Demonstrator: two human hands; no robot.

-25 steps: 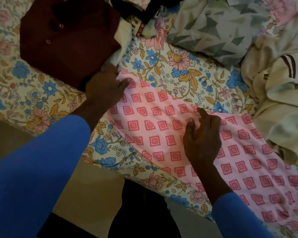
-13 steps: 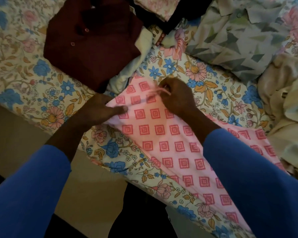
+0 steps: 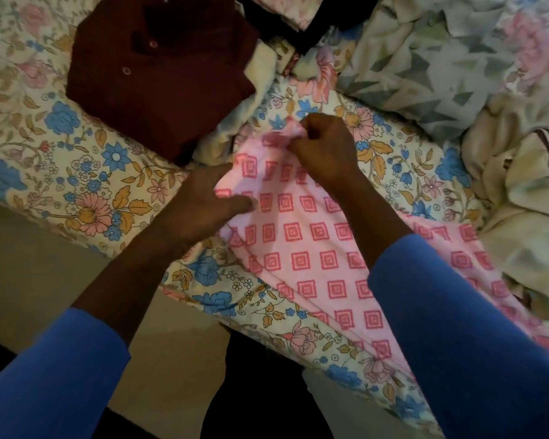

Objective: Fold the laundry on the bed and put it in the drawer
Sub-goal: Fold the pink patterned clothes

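A pink cloth with red square patterns (image 3: 311,248) lies in a long strip across the floral bedsheet (image 3: 76,160), running from the middle to the lower right. My right hand (image 3: 324,147) pinches the cloth's bunched far end between curled fingers. My left hand (image 3: 200,204) rests at the cloth's left edge, its thumb and a finger lying straight on the fabric. Both arms wear blue sleeves.
A folded maroon buttoned shirt (image 3: 159,77) lies at the upper left on a cream garment (image 3: 260,77). A grey-green patterned shirt (image 3: 425,64) and a crumpled cream garment (image 3: 520,191) fill the right side. The bed's edge runs diagonally, with tan floor (image 3: 29,264) below it.
My right hand moved from the cloth's middle to its far end and gathered that end into a pinch. My left hand slid down along the left edge. The cloth's end is now bunched.
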